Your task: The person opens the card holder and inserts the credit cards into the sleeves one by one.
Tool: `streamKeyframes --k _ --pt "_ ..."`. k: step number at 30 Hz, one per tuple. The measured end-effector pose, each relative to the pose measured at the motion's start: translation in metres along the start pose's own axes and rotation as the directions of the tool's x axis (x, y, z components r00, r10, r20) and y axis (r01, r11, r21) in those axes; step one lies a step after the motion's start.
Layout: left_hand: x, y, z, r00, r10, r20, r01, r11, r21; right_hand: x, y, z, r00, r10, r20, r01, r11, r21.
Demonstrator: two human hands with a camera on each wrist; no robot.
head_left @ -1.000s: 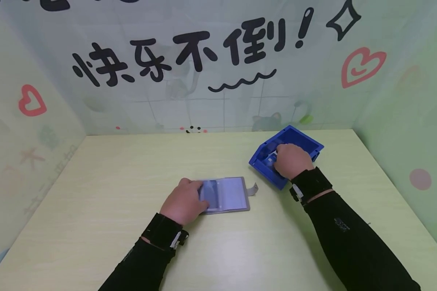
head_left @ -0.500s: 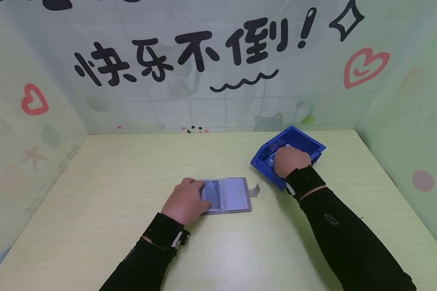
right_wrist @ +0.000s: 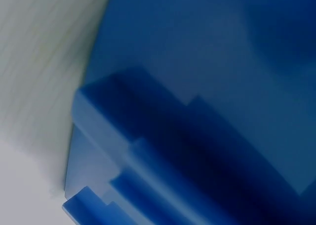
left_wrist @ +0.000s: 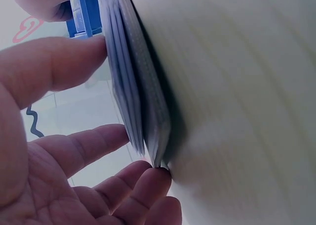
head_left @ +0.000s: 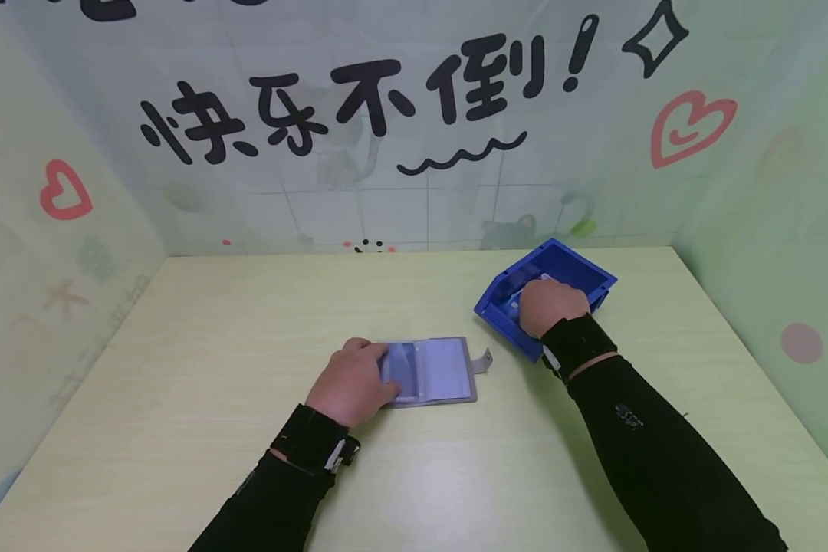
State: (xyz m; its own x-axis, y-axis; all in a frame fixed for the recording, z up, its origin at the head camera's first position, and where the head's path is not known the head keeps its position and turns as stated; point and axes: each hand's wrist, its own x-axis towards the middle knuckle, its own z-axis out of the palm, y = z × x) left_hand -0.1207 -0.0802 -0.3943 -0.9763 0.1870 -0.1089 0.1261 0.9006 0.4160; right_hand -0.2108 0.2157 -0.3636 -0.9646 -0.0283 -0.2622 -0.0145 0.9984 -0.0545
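An open grey card holder (head_left: 445, 369) with clear plastic sleeves lies on the table, its snap strap (head_left: 483, 361) sticking out to the right. My left hand (head_left: 352, 383) holds its left side. In the left wrist view, the thumb (left_wrist: 64, 64) presses on the stacked sleeves (left_wrist: 126, 81), and bent fingers (left_wrist: 153, 185) meet the cover's edge. My right hand (head_left: 552, 304) reaches down into a blue plastic bin (head_left: 583, 268), beside small clear-and-white pieces (head_left: 514, 303). Its fingertips are hidden, so I cannot tell what they hold. Only blue bin walls (right_wrist: 197, 47) fill most of the right wrist view.
The pale wooden table (head_left: 234, 337) ends at a printed backdrop (head_left: 359, 207) behind. Fabric side walls (head_left: 759, 307) stand to the left and right. The bin sits at the back right, set at an angle.
My right hand has moved a little deeper into the bin and turned, so its fingertips have gone from sight. My left hand and the card holder hold still.
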Motion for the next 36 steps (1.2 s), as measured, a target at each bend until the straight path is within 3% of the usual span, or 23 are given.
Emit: streamKeyframes --k 15,24,36 --pt "0.0 0.0 0.0 1.0 0.0 0.008 0.0 1.0 0.001 -0.001 -0.001 0.002 0.996 0.012 -0.083 -0.012 1.0 0.011" --pt "-0.001 0.001 -0.002 1.0 0.003 0.014 -0.003 1.0 0.016 -0.007 0.005 -0.003 0.994 -0.035 -0.099 0.05 0.988 0.148" --pt "-0.001 0.0 -0.003 1.0 0.013 0.014 -0.013 1.0 0.017 -0.018 0.014 -0.009 0.987 -0.038 -0.158 0.096 0.92 0.38"
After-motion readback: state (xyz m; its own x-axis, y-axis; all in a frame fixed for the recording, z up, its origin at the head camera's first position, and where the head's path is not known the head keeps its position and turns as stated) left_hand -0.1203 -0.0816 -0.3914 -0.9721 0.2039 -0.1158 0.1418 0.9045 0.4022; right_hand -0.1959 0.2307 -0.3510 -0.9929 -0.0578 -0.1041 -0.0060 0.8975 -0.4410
